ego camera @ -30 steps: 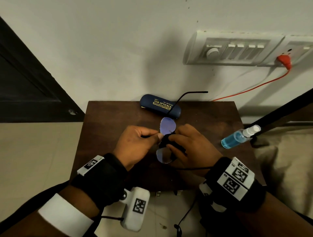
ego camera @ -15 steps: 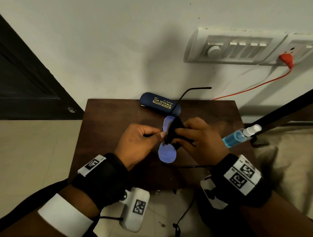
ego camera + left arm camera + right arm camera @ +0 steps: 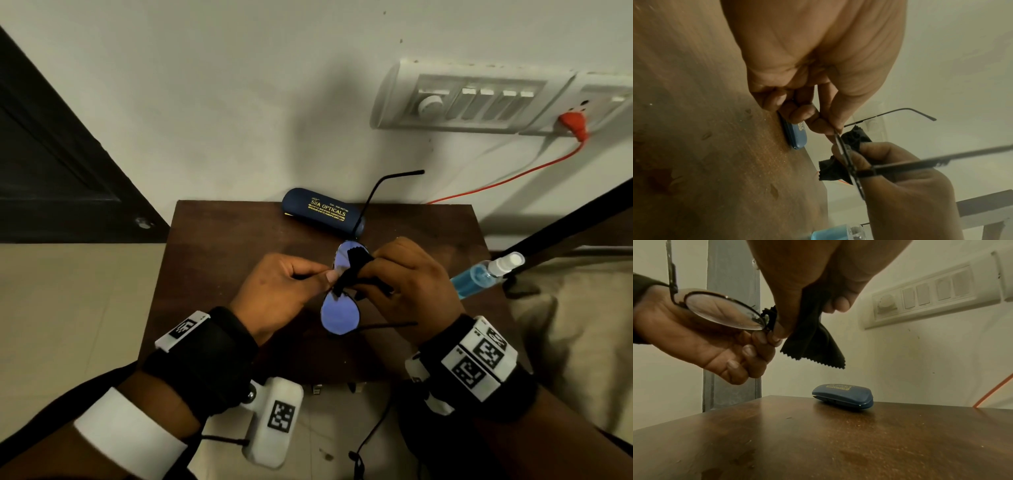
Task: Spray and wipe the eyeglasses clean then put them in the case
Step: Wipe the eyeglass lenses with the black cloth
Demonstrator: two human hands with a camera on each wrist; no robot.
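Thin black-framed eyeglasses point(image 3: 339, 317) point(image 3: 725, 313) point(image 3: 849, 164) hang in the air above the brown table point(image 3: 212, 274), arms unfolded. My left hand point(image 3: 284, 294) point(image 3: 701, 337) pinches the frame at the bridge. My right hand point(image 3: 407, 284) point(image 3: 900, 186) pinches a black cloth point(image 3: 352, 270) point(image 3: 812, 340) point(image 3: 838, 162) against the far lens. The dark blue case point(image 3: 323, 214) point(image 3: 842, 395) point(image 3: 795, 134) lies closed at the table's back edge. A blue spray bottle point(image 3: 486, 274) lies on its side at the right edge.
A white wall with a switch panel point(image 3: 479, 99) and a red plug and cord point(image 3: 575, 123) stands behind the table. A dark door point(image 3: 51, 164) is on the left. A beige cushion point(image 3: 582, 342) sits on the right. Droplets spot the tabletop point(image 3: 774, 191).
My right hand with the cloth has moved from the near lens up to the far lens. The near lens now shows uncovered. My left hand holds steady.
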